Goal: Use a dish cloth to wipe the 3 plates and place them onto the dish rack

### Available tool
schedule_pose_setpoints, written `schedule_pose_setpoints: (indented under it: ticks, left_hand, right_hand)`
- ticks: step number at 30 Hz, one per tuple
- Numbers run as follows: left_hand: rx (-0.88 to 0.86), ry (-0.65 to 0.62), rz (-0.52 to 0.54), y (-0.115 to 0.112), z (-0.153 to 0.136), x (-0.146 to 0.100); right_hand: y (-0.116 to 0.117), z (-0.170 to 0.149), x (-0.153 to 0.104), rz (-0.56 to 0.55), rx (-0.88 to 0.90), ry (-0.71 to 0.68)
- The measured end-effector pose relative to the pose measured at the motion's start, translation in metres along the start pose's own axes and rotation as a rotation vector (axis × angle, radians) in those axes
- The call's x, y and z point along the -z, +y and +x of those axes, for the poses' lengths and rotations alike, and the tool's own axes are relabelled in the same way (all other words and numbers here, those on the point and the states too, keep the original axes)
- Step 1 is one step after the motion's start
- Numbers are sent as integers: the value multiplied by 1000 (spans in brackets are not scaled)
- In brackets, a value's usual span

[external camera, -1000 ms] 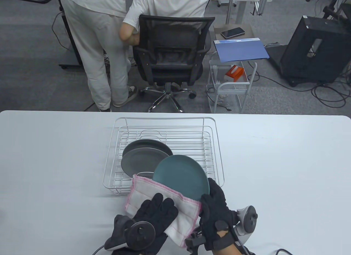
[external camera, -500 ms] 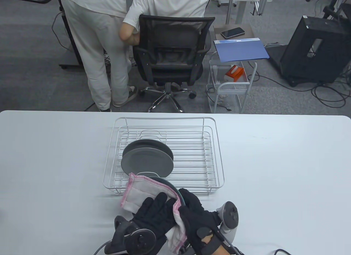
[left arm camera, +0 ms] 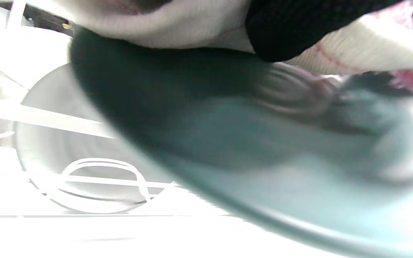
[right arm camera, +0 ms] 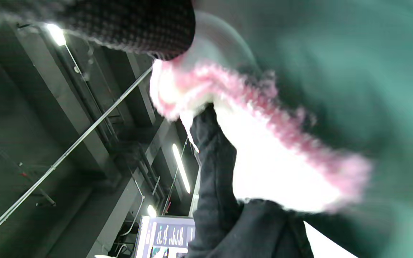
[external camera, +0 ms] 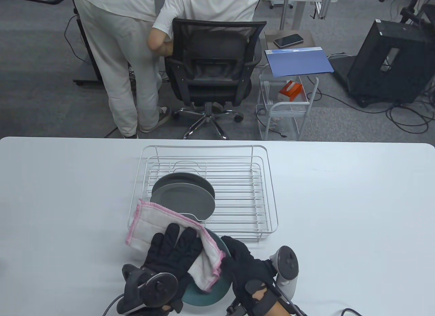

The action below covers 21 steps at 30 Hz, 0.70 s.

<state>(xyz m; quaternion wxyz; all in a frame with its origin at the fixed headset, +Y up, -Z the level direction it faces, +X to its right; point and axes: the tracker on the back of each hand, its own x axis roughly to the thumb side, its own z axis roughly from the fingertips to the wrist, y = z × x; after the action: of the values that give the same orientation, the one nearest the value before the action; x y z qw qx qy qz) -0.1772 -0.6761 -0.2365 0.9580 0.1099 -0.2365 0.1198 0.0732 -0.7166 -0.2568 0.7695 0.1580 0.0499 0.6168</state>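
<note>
A teal plate (external camera: 210, 294) (left arm camera: 264, 150) (right arm camera: 353, 71) is held above the table's near edge, in front of the white wire dish rack (external camera: 268, 180). My right hand (external camera: 243, 261) grips its right rim. A white dish cloth with a pink hem (external camera: 159, 224) (left arm camera: 192, 25) (right arm camera: 281, 172) lies over the plate. My left hand (external camera: 170, 248) presses on the cloth with fingers spread and straight; its thumb is hidden in the table view. Two grey plates (external camera: 183, 197) lean together in the rack's left half.
The rack's right half (external camera: 238, 197) holds no plates. Behind the table stand an office chair (external camera: 210, 68), a person in white (external camera: 122, 57) and a small wire cart (external camera: 285, 115).
The plate has been tipped from facing up and drawn down toward me and lower. My left hand and the cloth have slid left across it, and the cloth now reaches over the rack's front edge.
</note>
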Motion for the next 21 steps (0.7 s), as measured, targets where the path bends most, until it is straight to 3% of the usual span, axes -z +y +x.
schedule_pose_setpoints:
  ticks: [6, 10, 14, 18, 21]
  left_hand:
    - [-59, 37, -40, -1, -11, 1]
    - [-116, 26, 21, 8, -11, -2]
    - [-138, 37, 187, 26, -14, -10]
    - [-158, 103, 418, 46, -26, -24]
    - [-218, 152, 488, 53, -37, -29]
  right_hand:
    - [-18, 3, 0, -115, 94, -44]
    - [-25, 2, -2, -207, 188, -76]
    - [-29, 2, -2, -259, 227, -130]
    - [-34, 16, -4, -292, 80, -273]
    - [-34, 25, -1, -315, -52, -340]
